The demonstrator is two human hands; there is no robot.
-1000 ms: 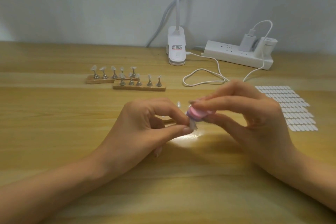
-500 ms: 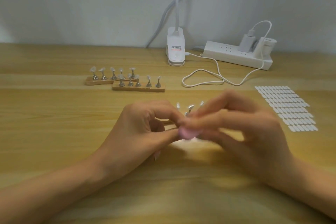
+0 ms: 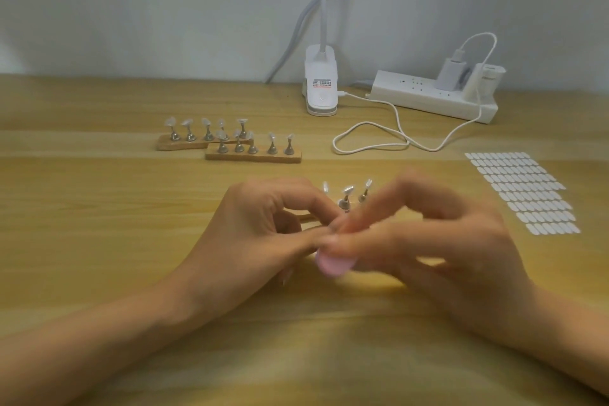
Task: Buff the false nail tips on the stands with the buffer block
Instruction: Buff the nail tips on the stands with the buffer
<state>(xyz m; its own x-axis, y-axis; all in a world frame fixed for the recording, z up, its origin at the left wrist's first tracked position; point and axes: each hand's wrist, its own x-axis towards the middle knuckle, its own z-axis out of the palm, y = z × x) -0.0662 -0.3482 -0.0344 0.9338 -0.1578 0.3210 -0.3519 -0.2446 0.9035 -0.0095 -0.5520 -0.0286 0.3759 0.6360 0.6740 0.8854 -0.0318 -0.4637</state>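
Pink rounded buffer block [image 3: 334, 265] at frame centre, gripped in blurred right hand [image 3: 438, 241], just beside left hand [image 3: 263, 231].
Left thumb and forefinger pinch tight; the thing pinched is hidden. Block likely light, slightly squashy: hold by the sides, grit face free. Clear false nail tips on metal stands [image 3: 347, 189] just behind look thin, brittle, tippy; steady by the stem. More on wooden bases [image 3: 253, 156], upper left.

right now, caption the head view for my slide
Right hand holds a pink buffer block against the pinching left hand, false nail tips on stands behind.
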